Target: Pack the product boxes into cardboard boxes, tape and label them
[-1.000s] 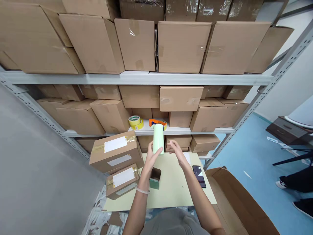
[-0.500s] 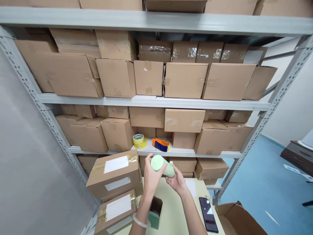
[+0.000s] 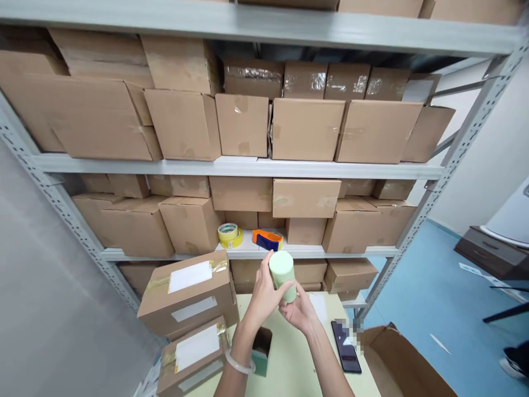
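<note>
A pale green thermos cup [image 3: 284, 275], a smooth lidded cylinder, is held up above the table in both hands. My left hand [image 3: 265, 292] grips it from the left, with the thumb across its front. Around the lower right side and base, my right hand [image 3: 301, 313] is closed on the same cup. Its flat round top faces me, tilted slightly. Below my left wrist, an open green box [image 3: 261, 361] with a dark interior stands on the pale table [image 3: 289, 358], partly hidden by the forearm.
Two taped cartons [image 3: 188, 300] with white labels are stacked at left. A phone [image 3: 346, 347] lies at the table's right edge, beside an open carton [image 3: 400, 358]. The shelf ahead holds many boxes, tape rolls [image 3: 230, 235] and an orange-blue tape dispenser [image 3: 268, 240].
The cup has turned more upright in my hands and moved slightly right. A small protrusion on its side is no longer visible. The camera view has shifted a little.
</note>
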### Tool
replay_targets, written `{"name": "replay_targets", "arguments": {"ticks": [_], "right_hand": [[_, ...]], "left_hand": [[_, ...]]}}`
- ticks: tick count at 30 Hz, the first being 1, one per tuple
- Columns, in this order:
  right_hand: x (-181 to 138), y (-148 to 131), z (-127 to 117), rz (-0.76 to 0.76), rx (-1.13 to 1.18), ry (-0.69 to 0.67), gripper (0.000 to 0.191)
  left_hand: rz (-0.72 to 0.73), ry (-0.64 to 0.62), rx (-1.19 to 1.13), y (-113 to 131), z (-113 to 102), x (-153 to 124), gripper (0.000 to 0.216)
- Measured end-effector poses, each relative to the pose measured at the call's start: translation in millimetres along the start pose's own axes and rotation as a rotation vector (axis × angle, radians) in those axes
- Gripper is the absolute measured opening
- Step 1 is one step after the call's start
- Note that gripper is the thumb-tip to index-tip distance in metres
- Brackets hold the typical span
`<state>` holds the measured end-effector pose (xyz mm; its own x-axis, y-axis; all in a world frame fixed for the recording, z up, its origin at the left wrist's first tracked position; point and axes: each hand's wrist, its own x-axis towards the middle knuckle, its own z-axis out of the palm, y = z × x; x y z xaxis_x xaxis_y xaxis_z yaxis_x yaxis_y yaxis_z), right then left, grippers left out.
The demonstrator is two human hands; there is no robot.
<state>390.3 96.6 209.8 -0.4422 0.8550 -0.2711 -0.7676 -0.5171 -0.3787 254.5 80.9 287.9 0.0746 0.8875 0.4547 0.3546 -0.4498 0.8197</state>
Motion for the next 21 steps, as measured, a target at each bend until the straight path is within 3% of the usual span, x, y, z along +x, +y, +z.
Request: {"name": "replay_targets", "arguments": {"ticks": [6, 13, 17, 21], "right_hand": [[-31.8, -14.5, -15.1, -0.247, -0.086, 0.156, 0.031], [-53.3, -7.7, -38.2, -0.615, -0.545, 0.437, 0.05], [-60.9, 0.3, -35.6, -0.655, -0.893, 0.483, 0.058], [-62.5, 7.9, -26.1, -0.638, -1.25, 0.405, 0.053]], "left_hand": [[-0.123, -0.014, -0.023, -43.9, -13.6, -29.1, 0.085], [-0.38, 0.11, 0.166, -130.6, -34.5, -124.7, 0.075], [-0.435, 0.097, 0.285, -165.2, -24.4, -155.4, 0.07], [-0.544, 0.09, 0.308, -183.8, 1.2, -158.4, 0.068]]}}
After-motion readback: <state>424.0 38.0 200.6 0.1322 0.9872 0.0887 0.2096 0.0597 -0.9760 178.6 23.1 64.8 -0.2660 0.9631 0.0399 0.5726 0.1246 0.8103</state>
